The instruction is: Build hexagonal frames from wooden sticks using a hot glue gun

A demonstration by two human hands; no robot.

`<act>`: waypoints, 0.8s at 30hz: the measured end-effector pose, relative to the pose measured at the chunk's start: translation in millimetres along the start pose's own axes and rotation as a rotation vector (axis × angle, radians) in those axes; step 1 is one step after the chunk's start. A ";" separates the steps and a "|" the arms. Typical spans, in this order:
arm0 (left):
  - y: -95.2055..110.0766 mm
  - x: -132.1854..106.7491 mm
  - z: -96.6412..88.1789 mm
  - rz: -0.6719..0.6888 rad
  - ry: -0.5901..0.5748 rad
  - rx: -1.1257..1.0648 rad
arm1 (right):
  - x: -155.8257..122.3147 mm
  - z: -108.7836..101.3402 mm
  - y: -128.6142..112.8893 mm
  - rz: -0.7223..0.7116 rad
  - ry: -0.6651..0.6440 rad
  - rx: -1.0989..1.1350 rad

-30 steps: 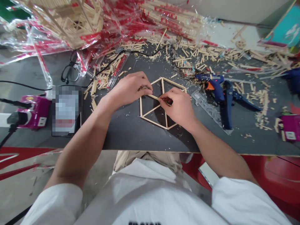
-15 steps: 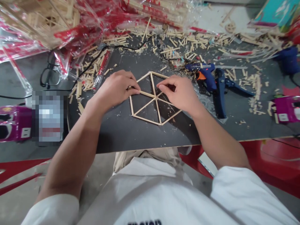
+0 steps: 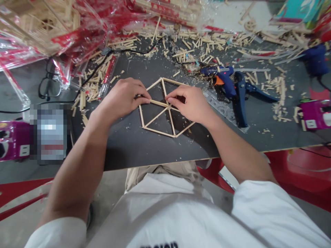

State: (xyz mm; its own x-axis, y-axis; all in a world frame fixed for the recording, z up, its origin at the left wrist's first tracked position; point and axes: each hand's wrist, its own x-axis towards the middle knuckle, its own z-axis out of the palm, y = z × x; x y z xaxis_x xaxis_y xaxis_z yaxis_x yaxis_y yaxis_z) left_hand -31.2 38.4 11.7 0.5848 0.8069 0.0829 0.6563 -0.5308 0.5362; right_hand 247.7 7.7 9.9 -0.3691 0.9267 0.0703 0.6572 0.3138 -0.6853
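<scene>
A hexagon frame of thin wooden sticks (image 3: 157, 132) with spokes to its centre lies flat on the dark board (image 3: 134, 144). My left hand (image 3: 124, 98) rests at the frame's left corner, fingers pinched on the outer end of one spoke stick (image 3: 159, 103). My right hand (image 3: 190, 103) covers the frame's right half, thumb and forefinger pinched on the same stick's inner end at the centre joint.
A blue glue gun (image 3: 223, 79) and dark blue cutters (image 3: 241, 98) lie right of the frame beside a clear ruler (image 3: 219, 106). Stick offcuts (image 3: 201, 44) litter the back. Glasses (image 3: 49, 88), red-and-clear wrappers (image 3: 64, 31) and purple power strips (image 3: 314, 115) sit around.
Both hands stay on the spoke stick; my right hand has slid from the frame's right side in to the centre joint. The view shifted, so everything sits further left.
</scene>
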 end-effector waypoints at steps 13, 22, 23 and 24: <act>1.2 0.3 -1.1 -0.011 -0.017 0.015 | -0.9 -0.3 -6.4 0.012 -0.039 0.039; 2.4 -7.2 -19.0 -0.193 0.064 -0.220 | -3.6 6.7 -7.4 -0.052 0.008 0.006; 1.2 -7.9 -19.9 -0.214 0.083 -0.221 | -4.0 7.3 -7.7 -0.056 0.014 0.002; -0.3 -8.1 -19.9 -0.235 0.102 -0.214 | -4.4 7.9 -7.9 -0.058 0.018 -0.003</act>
State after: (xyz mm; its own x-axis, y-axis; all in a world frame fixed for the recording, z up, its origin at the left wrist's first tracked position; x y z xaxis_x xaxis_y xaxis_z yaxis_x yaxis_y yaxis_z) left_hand -45.6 37.1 27.6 0.3716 0.9283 0.0134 0.6466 -0.2692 0.7137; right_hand 239.0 -0.5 9.3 -0.3943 0.9107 0.1231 0.6370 0.3674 -0.6776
